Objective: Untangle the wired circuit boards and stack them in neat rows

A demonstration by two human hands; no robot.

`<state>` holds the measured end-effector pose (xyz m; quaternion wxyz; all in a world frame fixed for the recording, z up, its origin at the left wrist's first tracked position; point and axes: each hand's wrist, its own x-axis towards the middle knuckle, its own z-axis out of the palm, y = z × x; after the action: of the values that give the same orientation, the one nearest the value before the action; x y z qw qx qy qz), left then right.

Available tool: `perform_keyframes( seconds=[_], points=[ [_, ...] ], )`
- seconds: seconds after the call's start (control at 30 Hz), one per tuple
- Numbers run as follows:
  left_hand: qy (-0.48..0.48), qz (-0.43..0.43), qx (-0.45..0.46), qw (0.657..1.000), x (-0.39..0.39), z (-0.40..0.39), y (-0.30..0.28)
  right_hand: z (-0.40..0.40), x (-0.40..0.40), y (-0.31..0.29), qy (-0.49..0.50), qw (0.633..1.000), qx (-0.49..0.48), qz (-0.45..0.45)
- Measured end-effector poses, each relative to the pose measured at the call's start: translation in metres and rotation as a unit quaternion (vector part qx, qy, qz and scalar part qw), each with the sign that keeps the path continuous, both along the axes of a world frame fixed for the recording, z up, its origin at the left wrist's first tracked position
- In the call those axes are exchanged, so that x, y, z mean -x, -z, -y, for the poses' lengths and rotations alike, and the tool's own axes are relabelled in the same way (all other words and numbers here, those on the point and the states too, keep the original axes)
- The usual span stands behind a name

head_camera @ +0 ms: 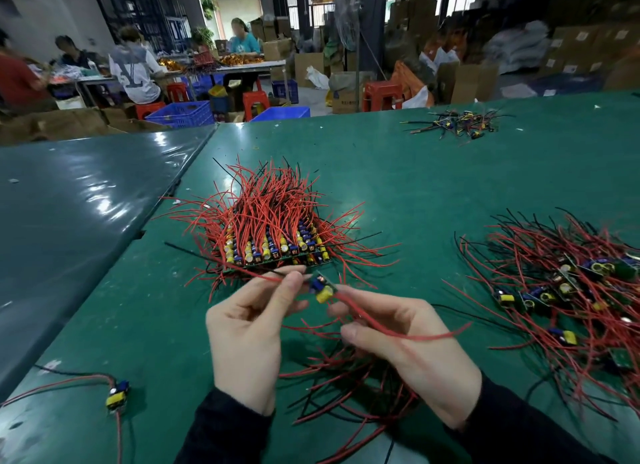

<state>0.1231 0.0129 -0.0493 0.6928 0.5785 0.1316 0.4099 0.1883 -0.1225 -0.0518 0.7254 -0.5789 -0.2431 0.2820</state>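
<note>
I hold one small circuit board (322, 288) with yellow and blue parts between both hands, just above the green table (433, 186). My left hand (247, 332) pinches its red and black wires on the left side. My right hand (401, 342) grips the board's other end, and a red wire runs over its fingers to the right. Just beyond, a neat stack of boards in rows (277, 247) stands with red wires fanning up and back. A tangled pile of wired boards (568, 297) lies at the right. More tangled wires (349, 380) lie under my hands.
A single wired board (117, 394) lies at the near left. A small heap of wired parts (457, 122) sits at the far right of the table. A second dark green table (69, 204) adjoins on the left. People work at benches far behind, among blue crates and boxes.
</note>
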Motion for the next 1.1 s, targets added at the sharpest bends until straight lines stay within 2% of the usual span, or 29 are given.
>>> perform_keyframes(
  seconds=[0.1, 0.2, 0.33, 0.4, 0.53, 0.6, 0.7, 0.77, 0.87, 0.93, 1.03, 1.1],
  points=[
    [0.026, -0.011, 0.024, 0.999, 0.003, -0.01, -0.004, 0.003, -0.01, -0.004, 0.042, 0.999, 0.006, -0.003],
    [0.048, -0.025, -0.03, 0.998, 0.004, -0.004, -0.005, 0.01, -0.021, -0.013, 0.068, 0.996, -0.023, -0.058],
    [0.06, -0.044, -0.07, 0.995, 0.003, 0.011, -0.002, 0.008, -0.012, -0.013, -0.029, 0.999, 0.045, -0.001],
    [0.053, -0.056, -0.081, 0.994, 0.003, 0.014, 0.0, 0.004, -0.007, -0.009, -0.037, 0.997, 0.067, 0.027],
    [0.049, -0.08, -0.091, 0.991, 0.002, 0.011, 0.001, 0.005, -0.01, -0.005, -0.04, 0.998, 0.051, 0.01],
    [0.11, -0.087, -0.056, 0.988, 0.003, 0.006, -0.001, 0.006, -0.011, -0.006, -0.051, 0.998, 0.043, 0.016],
    [0.227, -0.116, 0.013, 0.967, 0.006, -0.001, -0.003, 0.006, -0.01, -0.007, -0.075, 0.996, 0.046, 0.033],
    [0.251, -0.127, 0.025, 0.959, 0.008, -0.004, -0.003, 0.006, -0.009, -0.008, -0.095, 0.994, 0.047, 0.033],
    [0.23, -0.115, 0.007, 0.966, 0.008, -0.003, -0.003, 0.007, -0.009, -0.007, -0.102, 0.991, 0.055, 0.07],
    [0.201, -0.099, -0.033, 0.974, 0.007, -0.001, -0.004, 0.007, -0.008, -0.007, -0.106, 0.988, 0.056, 0.097],
    [0.111, -0.112, -0.148, 0.976, 0.005, 0.003, 0.001, 0.006, -0.007, -0.004, -0.096, 0.984, 0.073, 0.13],
    [0.087, -0.122, -0.155, 0.977, 0.005, 0.007, 0.003, 0.004, -0.008, -0.003, -0.082, 0.984, 0.085, 0.132]
  ],
)
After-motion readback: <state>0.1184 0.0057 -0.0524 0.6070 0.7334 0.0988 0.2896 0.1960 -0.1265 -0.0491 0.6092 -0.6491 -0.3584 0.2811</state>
